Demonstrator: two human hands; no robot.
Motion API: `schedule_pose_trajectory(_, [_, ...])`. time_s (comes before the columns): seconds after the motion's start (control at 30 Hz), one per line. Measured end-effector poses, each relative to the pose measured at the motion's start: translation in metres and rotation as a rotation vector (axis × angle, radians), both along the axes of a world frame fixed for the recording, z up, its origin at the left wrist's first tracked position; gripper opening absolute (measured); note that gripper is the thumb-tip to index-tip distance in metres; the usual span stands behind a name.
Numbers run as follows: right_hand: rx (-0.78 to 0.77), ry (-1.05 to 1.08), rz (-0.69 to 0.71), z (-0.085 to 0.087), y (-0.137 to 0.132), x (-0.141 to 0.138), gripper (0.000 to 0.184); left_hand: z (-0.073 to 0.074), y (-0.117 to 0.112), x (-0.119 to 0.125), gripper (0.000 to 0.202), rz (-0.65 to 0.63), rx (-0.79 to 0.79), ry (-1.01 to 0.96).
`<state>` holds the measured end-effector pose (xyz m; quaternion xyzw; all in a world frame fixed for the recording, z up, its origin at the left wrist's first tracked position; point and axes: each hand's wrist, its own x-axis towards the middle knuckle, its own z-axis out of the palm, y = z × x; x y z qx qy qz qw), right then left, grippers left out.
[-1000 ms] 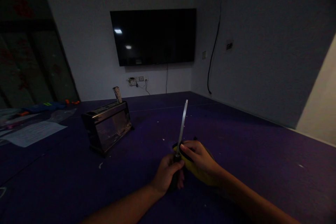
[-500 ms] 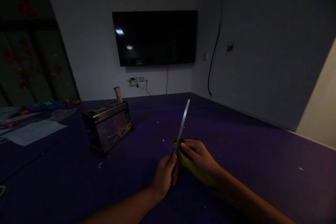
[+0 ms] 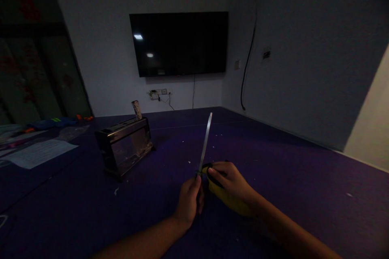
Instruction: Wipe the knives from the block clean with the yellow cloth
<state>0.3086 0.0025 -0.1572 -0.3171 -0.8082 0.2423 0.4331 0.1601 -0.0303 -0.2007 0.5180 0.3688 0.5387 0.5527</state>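
Observation:
My left hand point(image 3: 189, 201) is closed around the lower end of a long thin metal blade point(image 3: 206, 142), which points up and slightly right. Whether it is a knife seen edge-on or a rod, I cannot tell; its handle is hidden in my fingers. Just to the right, my right hand point(image 3: 230, 179) grips a yellow and black thing point(image 3: 228, 201). Its black end lies close beside the base of the blade, and its yellow body extends below my palm. In the dim light its kind is unclear.
A dark, clear-sided knife block point(image 3: 130, 149) stands to the left, a patterned handle point(image 3: 136, 110) sticking out of its top. Paper point(image 3: 39, 153) and plastic lie farther left. Small white scraps dot the purple surface point(image 3: 288, 194). A television point(image 3: 182, 44) hangs on the wall.
My left hand has shifted slightly left with the blade, leaving a wider gap to the yellow and black thing. My right hand has barely moved.

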Motion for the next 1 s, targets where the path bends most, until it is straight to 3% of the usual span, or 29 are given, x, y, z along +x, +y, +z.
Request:
schedule_pose_trajectory(0.37, [-0.128, 0.051, 0.075, -0.0031, 0.0, -0.0026, 0.045, -0.001, 0.0006, -0.0025, 0.051, -0.239, -0.072, -0.083])
schedule_pose_trajectory(0.5, [-0.129, 0.067, 0.058, -0.0033, -0.0001, -0.0036, 0.045, 0.0013, -0.0009, -0.0017, 0.053, -0.154, -0.046, -0.063])
schedule_pose_trajectory(0.73, [0.018, 0.005, 0.006, -0.0009, -0.0016, -0.0027, 0.044, 0.0002, 0.0047, -0.0006, 0.051, 0.145, -0.034, 0.004])
schedule_pose_trajectory(1.0, [0.133, -0.056, -0.069, -0.0042, -0.0058, -0.0052, 0.042, 0.0035, 0.0045, 0.0005, 0.053, 0.193, -0.045, 0.05])
